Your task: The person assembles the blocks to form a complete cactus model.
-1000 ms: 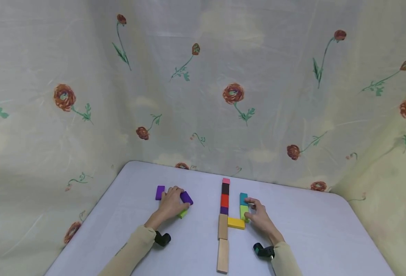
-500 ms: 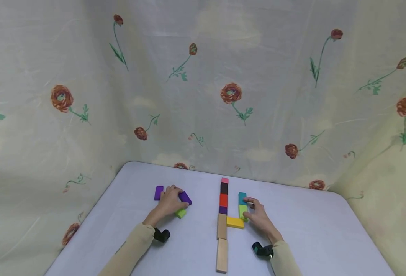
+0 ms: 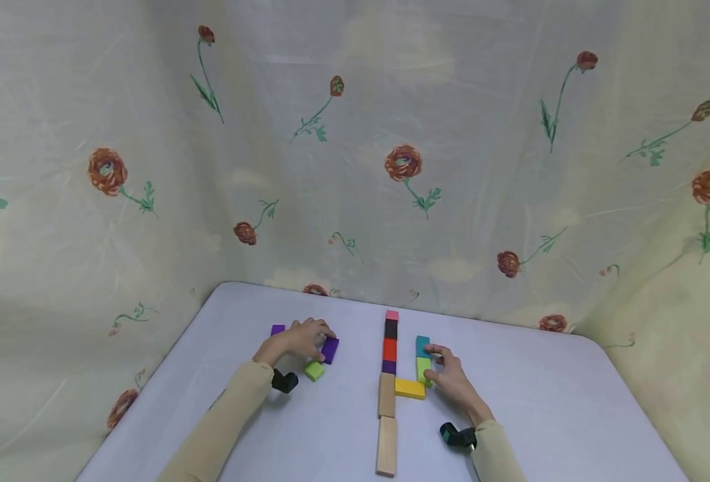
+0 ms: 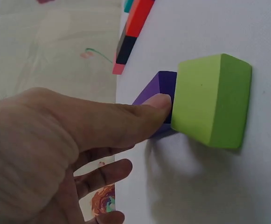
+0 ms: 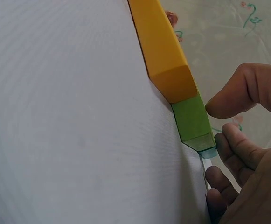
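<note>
My left hand pinches a purple block between thumb and fingers, low over the white table. Close to the thumb, a lime green block lies near me; the left wrist view shows this green block large, partly covering the purple block. On the right, my right hand stays with relaxed, bent fingers beside a teal block and a light green block set end to end. Its thumb is right at the green block's side, its index finger at the teal one.
A column of pink, black, red and dark purple blocks continues into two plain wooden blocks. A yellow block bridges from it to the green block. Another purple block lies behind my left hand. A floral curtain hangs behind.
My left hand has shifted slightly away from me and turned, swinging the purple block to a different angle. The green block beside it is more exposed. My right hand stays in place.
</note>
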A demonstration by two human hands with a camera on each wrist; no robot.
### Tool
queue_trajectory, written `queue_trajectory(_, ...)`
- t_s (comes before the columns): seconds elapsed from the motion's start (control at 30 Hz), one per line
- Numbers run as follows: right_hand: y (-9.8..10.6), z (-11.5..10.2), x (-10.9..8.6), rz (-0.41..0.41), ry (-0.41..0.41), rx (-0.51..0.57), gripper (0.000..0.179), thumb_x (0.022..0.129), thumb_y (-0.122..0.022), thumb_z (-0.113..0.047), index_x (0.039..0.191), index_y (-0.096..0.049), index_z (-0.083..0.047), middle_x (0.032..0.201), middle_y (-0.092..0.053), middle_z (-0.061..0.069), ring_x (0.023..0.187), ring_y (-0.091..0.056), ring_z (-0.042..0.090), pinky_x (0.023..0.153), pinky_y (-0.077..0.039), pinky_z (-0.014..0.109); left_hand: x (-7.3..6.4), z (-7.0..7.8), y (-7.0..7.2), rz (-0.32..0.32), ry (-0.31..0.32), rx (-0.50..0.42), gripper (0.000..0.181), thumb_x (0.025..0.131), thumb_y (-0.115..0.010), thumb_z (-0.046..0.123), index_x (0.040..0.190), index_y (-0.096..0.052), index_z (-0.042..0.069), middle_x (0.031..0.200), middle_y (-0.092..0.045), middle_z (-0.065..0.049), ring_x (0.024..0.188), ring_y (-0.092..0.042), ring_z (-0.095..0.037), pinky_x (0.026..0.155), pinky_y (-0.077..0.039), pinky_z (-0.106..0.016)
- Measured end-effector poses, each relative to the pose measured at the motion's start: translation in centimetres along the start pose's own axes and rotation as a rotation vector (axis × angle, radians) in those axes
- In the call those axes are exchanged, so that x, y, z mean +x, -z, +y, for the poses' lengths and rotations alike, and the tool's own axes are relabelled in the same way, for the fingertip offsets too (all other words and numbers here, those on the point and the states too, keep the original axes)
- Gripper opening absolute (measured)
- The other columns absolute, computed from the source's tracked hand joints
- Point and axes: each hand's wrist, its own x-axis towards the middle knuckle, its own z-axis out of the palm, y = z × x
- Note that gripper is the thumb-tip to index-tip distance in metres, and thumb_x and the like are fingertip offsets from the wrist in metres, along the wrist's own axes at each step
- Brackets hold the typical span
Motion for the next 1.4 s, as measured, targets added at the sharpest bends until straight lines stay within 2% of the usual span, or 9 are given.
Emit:
queue_trajectory(0.23, 0.0, 0.0, 0.0, 0.005, 0.007, -0.004, 0.059, 0.085, -0.061, -0.007, 0.139, -0.04, -0.008, 0.146, -0.034, 0.02, 0.133, -0.03, 0.041, 0.111, -0.025, 0.061, 0.2, -0.1, 0.0, 0.02, -0.001, -0.035, 0.058, 0.083, -0.076, 0.025, 0.136, -0.055, 0.012, 0.139, -0.05, -0.011, 0.13, -0.044, -0.032, 0.106, -0.027, -0.064)
queue_trajectory(0.33, 0.1, 0.0, 0.0, 0.002, 0.008, 0.0, 0.059, 0.085, -0.061, -0.008, 0.14, -0.04, -0.008, 0.146, -0.033, 0.02, 0.133, -0.03, 0.041, 0.11, -0.025, 0.062, 0.2, 0.7, -0.1, 0.118, 0.096, -0.064, 0.058, 0.085, -0.074, 0.033, 0.133, -0.055, 0.007, 0.129, -0.058, -0.011, 0.12, -0.051, -0.029, 0.102, -0.032, -0.058)
queue_trajectory(0.47, 0.3, -0.2, -0.1, -0.008, -0.005, 0.01, 0.058, 0.086, -0.06, -0.008, 0.14, -0.04, -0.009, 0.148, -0.031, 0.02, 0.135, -0.028, 0.041, 0.111, -0.023, 0.062, 0.5, 2.6, -0.4, 0.249, 0.26, -0.032, 0.049, 0.083, -0.072, 0.043, 0.11, -0.066, 0.003, 0.102, -0.068, -0.009, 0.097, -0.059, -0.027, 0.092, -0.038, -0.049)
queue_trajectory(0.63, 0.4, -0.3, 0.0, -0.006, -0.019, 0.022, 0.058, 0.086, -0.059, -0.009, 0.14, -0.039, -0.01, 0.148, -0.03, 0.018, 0.137, -0.027, 0.04, 0.112, -0.022, 0.062, 0.7, 4.7, -1.0, 0.282, 0.362, 0.046, 0.035, 0.079, -0.077, 0.037, 0.076, -0.062, 0.006, 0.074, -0.062, -0.005, 0.076, -0.055, -0.024, 0.087, -0.042, -0.047)
queue_trajectory(0.83, 0.2, -0.3, -0.1, -0.01, -0.008, 0.012, 0.058, 0.085, -0.061, -0.009, 0.14, -0.04, -0.008, 0.147, -0.033, 0.019, 0.134, -0.029, 0.04, 0.111, -0.024, 0.061, 0.9, 5.2, -1.8, 0.298, 0.399, 0.068, 0.023, 0.079, -0.077, 0.021, 0.073, -0.06, 0.007, 0.069, -0.059, -0.003, 0.069, -0.05, -0.021, 0.084, -0.044, -0.044)
queue_trajectory(0.93, 0.1, -0.3, -0.2, -0.01, -0.002, 0.018, 0.058, 0.085, -0.061, -0.008, 0.139, -0.04, -0.008, 0.146, -0.033, 0.02, 0.134, -0.028, 0.041, 0.111, -0.023, 0.062, 1.1, 4.7, -1.7, 0.282, 0.353, 0.096, 0.02, 0.08, -0.077, 0.019, 0.075, -0.063, 0.006, 0.071, -0.061, -0.004, 0.07, -0.051, -0.02, 0.081, -0.043, -0.042)
queue_trajectory(1.03, 0.1, -0.4, -0.2, -0.015, -0.006, 0.023, 0.058, 0.085, -0.06, -0.009, 0.139, -0.04, -0.009, 0.147, -0.032, 0.019, 0.135, -0.027, 0.041, 0.112, -0.023, 0.062, 1.3, 3.8, -1.4, 0.205, 0.219, 0.151, 0.015, 0.082, -0.076, 0.02, 0.086, -0.07, 0.007, 0.08, -0.065, -0.002, 0.079, -0.053, -0.019, 0.084, -0.041, -0.041)
queue_trajectory(1.17, 0.1, -0.3, -0.2, -0.02, -0.012, 0.012, 0.057, 0.086, -0.059, -0.01, 0.14, -0.039, -0.009, 0.147, -0.03, 0.018, 0.136, -0.027, 0.041, 0.111, -0.023, 0.062, 1.3, 2.5, -0.9, 0.086, 0.037, 0.156, 0.021, 0.085, -0.075, 0.02, 0.104, -0.073, 0.014, 0.097, -0.066, 0.001, 0.098, -0.053, -0.017, 0.103, -0.034, -0.047)
queue_trajectory(1.4, 0.0, -0.1, -0.1, -0.016, -0.009, 0.008, 0.058, 0.086, -0.059, -0.01, 0.14, -0.039, -0.009, 0.147, -0.03, 0.018, 0.137, -0.026, 0.041, 0.112, -0.022, 0.062, 1.0, 1.6, -0.7, 0.045, -0.019, 0.081, 0.021, 0.086, -0.073, 0.019, 0.107, -0.073, 0.015, 0.1, -0.066, 0.003, 0.105, -0.054, -0.019, 0.111, -0.025, -0.057)
